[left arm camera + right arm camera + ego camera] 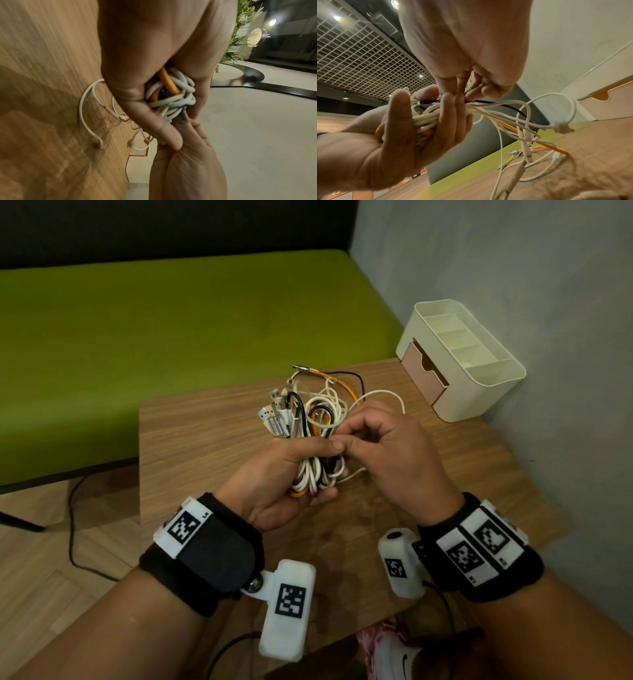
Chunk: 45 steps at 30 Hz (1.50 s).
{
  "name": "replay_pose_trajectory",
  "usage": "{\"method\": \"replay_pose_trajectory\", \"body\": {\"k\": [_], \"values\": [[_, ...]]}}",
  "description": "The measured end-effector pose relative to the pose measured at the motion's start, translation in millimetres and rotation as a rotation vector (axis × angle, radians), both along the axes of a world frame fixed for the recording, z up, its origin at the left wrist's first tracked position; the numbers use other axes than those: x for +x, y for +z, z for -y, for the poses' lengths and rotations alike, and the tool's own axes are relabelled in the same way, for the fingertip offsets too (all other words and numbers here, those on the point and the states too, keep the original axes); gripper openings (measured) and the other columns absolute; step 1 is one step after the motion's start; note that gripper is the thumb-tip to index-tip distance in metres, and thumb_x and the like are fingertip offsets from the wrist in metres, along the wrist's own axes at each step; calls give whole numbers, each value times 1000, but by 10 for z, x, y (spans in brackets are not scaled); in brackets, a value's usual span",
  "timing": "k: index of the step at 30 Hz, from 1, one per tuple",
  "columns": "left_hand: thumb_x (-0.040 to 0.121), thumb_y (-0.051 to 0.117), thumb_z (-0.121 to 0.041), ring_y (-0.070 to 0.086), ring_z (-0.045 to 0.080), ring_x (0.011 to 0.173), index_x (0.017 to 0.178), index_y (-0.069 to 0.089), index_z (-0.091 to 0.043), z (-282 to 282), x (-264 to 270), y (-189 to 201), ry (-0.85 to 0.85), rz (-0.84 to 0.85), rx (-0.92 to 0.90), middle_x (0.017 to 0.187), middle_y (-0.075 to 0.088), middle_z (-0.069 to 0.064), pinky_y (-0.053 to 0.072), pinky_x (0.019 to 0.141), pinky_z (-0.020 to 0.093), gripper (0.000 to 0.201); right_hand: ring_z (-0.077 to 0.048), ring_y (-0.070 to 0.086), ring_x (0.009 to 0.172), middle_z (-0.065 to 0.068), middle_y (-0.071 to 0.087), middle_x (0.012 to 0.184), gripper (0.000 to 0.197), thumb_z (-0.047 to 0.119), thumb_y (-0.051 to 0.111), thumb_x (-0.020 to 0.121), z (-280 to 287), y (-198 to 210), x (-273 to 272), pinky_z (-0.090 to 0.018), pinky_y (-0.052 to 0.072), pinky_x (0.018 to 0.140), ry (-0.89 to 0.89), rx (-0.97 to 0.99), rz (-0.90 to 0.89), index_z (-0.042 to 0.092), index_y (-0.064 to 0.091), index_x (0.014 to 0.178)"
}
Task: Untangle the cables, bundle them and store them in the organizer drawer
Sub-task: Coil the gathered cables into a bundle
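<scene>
My left hand (pixel 284 474) grips a bundle of white, black and orange cables (pixel 317 470) above the wooden table (pixel 191 433). The same bundle (pixel 173 97) shows coiled between its fingers in the left wrist view. My right hand (pixel 383 446) meets it from the right, fingers curled, pinching a strand at the bundle's middle (pixel 471 104). Loose ends and plugs (pixel 277 412) stick out above the left hand, and an orange cable (pixel 339 381) trails onto the table. The cream organizer (pixel 479 385) stands at the table's far right corner, its pink drawer (pixel 424 371) partly pulled out.
A green bench seat (pixel 171 337) lies behind the table, under a dark backrest. A grey wall (pixel 548 302) runs along the right side. A black cord (pixel 72 529) crosses the wooden floor at the left. A shoe (pixel 394 648) shows below the table's near edge.
</scene>
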<state>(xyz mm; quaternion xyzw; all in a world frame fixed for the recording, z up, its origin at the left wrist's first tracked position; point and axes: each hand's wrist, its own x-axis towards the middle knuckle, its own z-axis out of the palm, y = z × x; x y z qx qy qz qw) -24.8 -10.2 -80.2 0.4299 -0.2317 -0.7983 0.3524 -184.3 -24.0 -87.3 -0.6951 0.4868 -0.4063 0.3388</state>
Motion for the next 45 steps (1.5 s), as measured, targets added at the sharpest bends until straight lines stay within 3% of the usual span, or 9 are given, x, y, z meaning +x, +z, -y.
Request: {"method": "replay_pose_trajectory", "body": {"k": [5, 14, 18, 23, 28, 32, 37, 41, 45], "values": [[73, 64, -16, 74, 14, 77, 94, 70, -10, -8, -12, 30, -40, -84, -2, 84, 74, 5, 58, 56, 28, 23, 12, 56, 76, -1, 54, 94, 6, 10, 75, 83, -45, 57, 7, -1, 41, 54, -25, 13, 8, 14, 71, 80], [71, 65, -18, 56, 8, 55, 95, 61, -11, 60, 4, 63, 69, -42, -32, 67, 56, 3, 36, 36, 15, 25, -7, 64, 84, -7, 59, 112, 20, 6, 63, 92, -81, 17, 18, -9, 47, 77, 118, -233, -146, 3, 73, 109], [80, 63, -13, 54, 7, 52, 92, 59, -11, 101, 28, 62, 118, 32, -18, 70, 56, 1, 34, 34, 15, 13, -10, 64, 93, -4, 67, 100, 11, 5, 70, 85, -120, 160, -64, -19, 49, 82, 70, -380, -138, 4, 77, 94], [79, 54, -6, 47, 8, 42, 76, 57, -8, 87, 14, 54, 73, 100, -72, 55, 49, 2, 29, 32, 14, 5, -17, 67, 94, -8, 72, 96, 11, -3, 66, 85, -155, 227, 4, -29, 52, 85, 278, -244, 47, -1, 75, 91], [82, 50, -7, 46, 6, 41, 75, 53, -10, 88, 19, 53, 48, 89, -103, 53, 47, 0, 24, 32, 13, 8, -19, 61, 108, -2, 72, 102, 15, 8, 62, 90, -138, 188, 20, -39, 47, 95, 218, -258, -4, 6, 75, 98], [67, 65, -10, 46, 8, 45, 66, 53, -11, 64, 64, 78, -35, 93, -128, 57, 45, 0, 24, 33, 13, 12, -18, 50, 131, -5, 61, 132, 38, 6, 55, 88, -154, 221, 13, -44, 41, 109, 266, -121, 114, 9, 64, 125], [65, 68, -12, 45, 11, 46, 58, 57, -12, -50, 73, 110, -225, 36, -202, 56, 47, 3, 29, 33, 17, 12, -7, 36, 142, 6, 45, 150, 58, 25, 49, 83, 16, 244, -169, -45, 25, 120, 207, 133, 206, 24, 49, 141], [64, 69, -19, 41, 12, 53, 58, 58, -16, -75, 124, 160, -251, -31, -270, 59, 47, 1, 30, 34, 18, 13, -7, 27, 146, 6, 35, 157, 59, 58, 49, 83, 139, 82, -323, -52, 22, 119, 178, 278, -5, 45, 47, 140], [65, 67, -12, 46, 11, 51, 59, 55, -15, -48, 188, 152, -142, -54, -274, 62, 44, 1, 27, 34, 16, 13, -12, 60, 117, 9, 66, 121, 51, 77, 47, 83, 114, 76, -331, -52, 45, 101, 154, 301, -133, 45, 64, 119]]}}
